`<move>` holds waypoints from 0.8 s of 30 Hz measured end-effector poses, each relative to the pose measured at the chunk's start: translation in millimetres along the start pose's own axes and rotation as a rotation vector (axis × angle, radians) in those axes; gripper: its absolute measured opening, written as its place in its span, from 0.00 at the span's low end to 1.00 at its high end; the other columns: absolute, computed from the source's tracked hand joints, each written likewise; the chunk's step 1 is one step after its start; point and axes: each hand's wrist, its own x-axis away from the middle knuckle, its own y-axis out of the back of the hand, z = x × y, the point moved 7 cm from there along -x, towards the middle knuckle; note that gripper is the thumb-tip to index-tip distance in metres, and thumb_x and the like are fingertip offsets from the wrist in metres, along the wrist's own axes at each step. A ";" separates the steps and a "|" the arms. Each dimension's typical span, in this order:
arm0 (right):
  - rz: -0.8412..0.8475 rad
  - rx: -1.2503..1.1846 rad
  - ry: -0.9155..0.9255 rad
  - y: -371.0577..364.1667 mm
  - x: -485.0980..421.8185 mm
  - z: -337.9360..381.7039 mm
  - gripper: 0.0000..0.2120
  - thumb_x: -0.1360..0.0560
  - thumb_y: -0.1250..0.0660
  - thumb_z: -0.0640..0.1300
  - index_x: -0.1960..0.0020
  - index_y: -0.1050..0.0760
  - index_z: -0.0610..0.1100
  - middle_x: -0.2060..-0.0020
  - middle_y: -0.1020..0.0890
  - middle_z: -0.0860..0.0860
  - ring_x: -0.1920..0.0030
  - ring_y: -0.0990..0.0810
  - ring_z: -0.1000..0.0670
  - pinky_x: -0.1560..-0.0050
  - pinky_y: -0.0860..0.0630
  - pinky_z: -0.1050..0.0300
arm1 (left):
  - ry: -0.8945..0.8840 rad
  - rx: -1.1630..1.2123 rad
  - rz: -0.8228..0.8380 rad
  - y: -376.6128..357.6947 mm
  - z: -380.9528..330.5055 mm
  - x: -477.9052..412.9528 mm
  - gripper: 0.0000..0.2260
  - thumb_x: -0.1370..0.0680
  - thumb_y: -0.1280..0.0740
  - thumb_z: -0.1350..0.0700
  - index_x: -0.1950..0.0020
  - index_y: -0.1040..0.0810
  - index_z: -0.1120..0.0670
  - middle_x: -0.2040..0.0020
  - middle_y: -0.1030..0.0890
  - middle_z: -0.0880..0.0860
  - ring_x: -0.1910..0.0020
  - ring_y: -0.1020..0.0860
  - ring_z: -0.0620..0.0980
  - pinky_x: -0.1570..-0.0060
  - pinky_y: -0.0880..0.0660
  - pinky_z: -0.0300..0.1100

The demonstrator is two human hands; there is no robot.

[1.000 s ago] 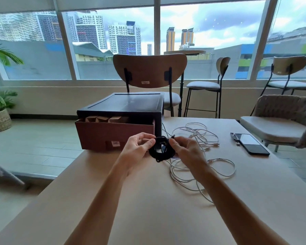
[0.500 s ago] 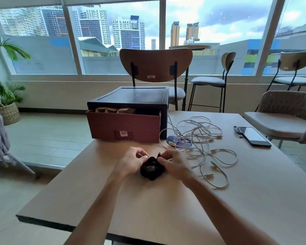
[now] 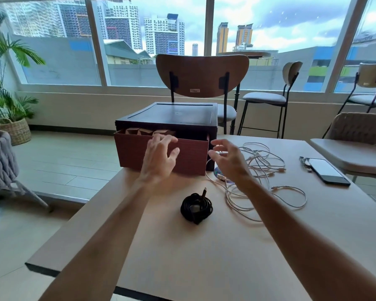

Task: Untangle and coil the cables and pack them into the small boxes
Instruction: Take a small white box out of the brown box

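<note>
Both hands have let go of the black cable (image 3: 196, 208) and risen toward the drawer (image 3: 137, 153).

Wound into a tight coil with one plug sticking up, the black cable lies on the table (image 3: 204, 257) between the forearms, apart from both hands. The left hand (image 3: 159, 157) hovers before the open drawer's front, fingers spread wide and empty. The right hand (image 3: 228, 158), loosely spread and empty, hangs over the tangled white cables (image 3: 267, 170) beside the drawer. Small brown boxes (image 3: 143, 131) show inside the drawer; a phone (image 3: 328, 171) lies far right.
</note>
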 end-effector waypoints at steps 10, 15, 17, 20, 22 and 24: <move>0.854 0.251 -0.111 -72.3 44.3 -30.7 0.09 0.23 0.30 0.42 0.43 0.19 0.46 0.58 0.19 0.53 0.60 0.23 0.53 0.63 0.26 0.63 | -0.113 -0.068 0.056 -20.1 -3.1 -44.3 0.09 0.21 0.30 0.55 0.42 0.16 0.51 0.46 0.17 0.52 0.43 0.20 0.52 0.40 0.27 0.46; 0.954 0.198 -0.104 -84.4 59.2 -22.8 0.09 0.25 0.27 0.45 0.45 0.17 0.51 0.53 0.17 0.49 0.57 0.21 0.55 0.59 0.22 0.61 | -0.114 0.009 -0.016 -17.4 0.7 -47.7 0.06 0.23 0.28 0.57 0.47 0.14 0.53 0.52 0.15 0.50 0.48 0.19 0.48 0.43 0.29 0.37; 1.033 0.161 -0.146 -87.2 68.3 -18.6 0.09 0.24 0.28 0.45 0.43 0.18 0.50 0.52 0.17 0.48 0.55 0.20 0.57 0.54 0.20 0.60 | -0.117 0.001 -0.033 -16.9 4.1 -46.9 0.06 0.23 0.28 0.55 0.48 0.14 0.52 0.53 0.15 0.49 0.48 0.19 0.49 0.40 0.28 0.41; 1.011 0.154 -0.088 -78.2 60.9 -6.7 0.09 0.21 0.31 0.43 0.42 0.19 0.44 0.53 0.17 0.49 0.55 0.18 0.55 0.53 0.19 0.59 | -0.134 -0.016 -0.039 -17.7 7.0 -45.7 0.06 0.23 0.28 0.54 0.48 0.14 0.51 0.54 0.15 0.50 0.49 0.20 0.51 0.40 0.28 0.48; 0.729 0.046 0.026 -62.9 27.7 7.7 0.06 0.21 0.32 0.39 0.46 0.19 0.40 0.58 0.17 0.49 0.61 0.19 0.55 0.59 0.20 0.61 | -0.136 -0.019 -0.043 -16.5 8.8 -47.7 0.06 0.23 0.28 0.53 0.48 0.14 0.51 0.55 0.15 0.49 0.49 0.20 0.51 0.40 0.28 0.46; 0.279 -0.100 0.108 -31.1 -8.9 19.9 0.04 0.22 0.32 0.36 0.51 0.18 0.41 0.63 0.18 0.51 0.66 0.21 0.57 0.64 0.23 0.62 | -0.136 -0.020 -0.037 -16.7 10.1 -50.1 0.06 0.23 0.28 0.53 0.49 0.14 0.50 0.55 0.16 0.48 0.49 0.20 0.50 0.40 0.30 0.42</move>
